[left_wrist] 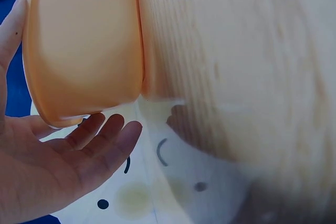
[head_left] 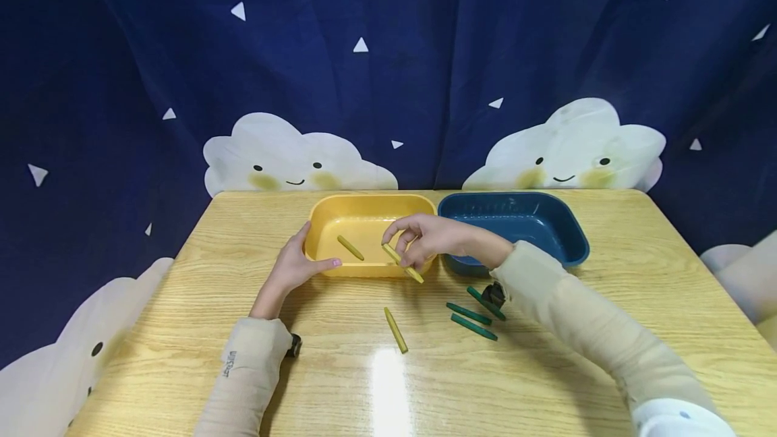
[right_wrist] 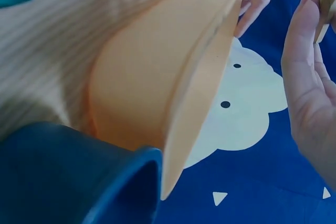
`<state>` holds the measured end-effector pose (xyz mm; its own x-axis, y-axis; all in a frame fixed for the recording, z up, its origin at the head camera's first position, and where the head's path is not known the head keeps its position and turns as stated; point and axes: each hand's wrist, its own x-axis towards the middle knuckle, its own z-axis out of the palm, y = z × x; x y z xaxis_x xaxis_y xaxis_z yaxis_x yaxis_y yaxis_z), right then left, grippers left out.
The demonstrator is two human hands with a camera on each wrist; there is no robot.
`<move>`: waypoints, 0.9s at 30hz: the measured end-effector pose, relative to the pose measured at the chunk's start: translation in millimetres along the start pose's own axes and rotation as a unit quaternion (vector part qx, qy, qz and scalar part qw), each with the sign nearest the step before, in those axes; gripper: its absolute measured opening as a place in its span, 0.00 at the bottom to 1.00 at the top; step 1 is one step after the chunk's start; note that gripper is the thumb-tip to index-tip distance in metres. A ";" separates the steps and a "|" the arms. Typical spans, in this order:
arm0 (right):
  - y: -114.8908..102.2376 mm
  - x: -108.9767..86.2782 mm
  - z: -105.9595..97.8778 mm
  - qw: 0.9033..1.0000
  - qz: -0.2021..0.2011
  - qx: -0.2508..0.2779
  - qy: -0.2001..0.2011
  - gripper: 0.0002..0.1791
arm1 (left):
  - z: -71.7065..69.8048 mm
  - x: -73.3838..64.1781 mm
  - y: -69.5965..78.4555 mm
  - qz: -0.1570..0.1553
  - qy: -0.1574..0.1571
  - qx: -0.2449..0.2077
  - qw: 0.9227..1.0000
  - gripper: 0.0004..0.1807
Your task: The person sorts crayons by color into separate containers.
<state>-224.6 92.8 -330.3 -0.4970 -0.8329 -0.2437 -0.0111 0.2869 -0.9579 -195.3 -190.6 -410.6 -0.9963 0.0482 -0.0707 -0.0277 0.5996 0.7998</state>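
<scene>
My right hand (head_left: 421, 238) pinches a yellow crayon (head_left: 414, 274) above the front right part of a yellow plastic bin (head_left: 370, 270). The same crayon (right_wrist: 327, 6) shows at the right edge of the right wrist view. Another yellow crayon (head_left: 350, 247) lies inside the bin. At the bin's left end, my left hand (head_left: 295, 263) rests with its fingers along the side and its thumb across the front rim. In the left wrist view, that hand (left_wrist: 68, 156) has spread, relaxed fingers against the bin's end. A third yellow crayon (head_left: 396, 330) lies on the table before the bin.
A dark blue bin (head_left: 573, 241) stands right beside the yellow one, partly behind my right forearm. Several green crayons (head_left: 473, 327) lie on the wooden table (head_left: 328, 369) in front of it. A dark blue curtain (head_left: 413, 73) with clouds hangs behind the table.
</scene>
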 end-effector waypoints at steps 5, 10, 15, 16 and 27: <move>-10.8 7.5 -6.9 1.000 0.003 -0.020 0.003 0.24 | 0.4 0.4 -1.1 0.000 0.001 0.003 1.000 0.61; -17.8 15.4 -14.1 0.999 0.008 -0.031 0.002 0.25 | 0.2 0.8 -1.2 -0.002 0.004 0.002 1.000 0.61; -21.3 22.5 -20.6 0.999 0.015 -0.028 0.002 0.25 | 0.1 1.3 -1.3 -0.003 0.004 0.004 1.000 0.61; -21.8 24.0 -22.2 0.999 0.015 -0.030 0.002 0.25 | 0.0 1.2 -1.3 -0.003 0.004 0.005 1.000 0.61; -26.0 41.7 -40.7 1.000 0.009 -0.021 0.010 0.24 | -0.3 1.7 -1.5 0.010 0.006 0.002 1.000 0.60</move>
<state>-280.4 69.8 -309.4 -0.5155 -0.8171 -0.2580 -0.0374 0.3222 -0.9459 -197.0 -191.7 -411.7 -0.9976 0.0504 -0.0479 -0.0079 0.6017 0.7987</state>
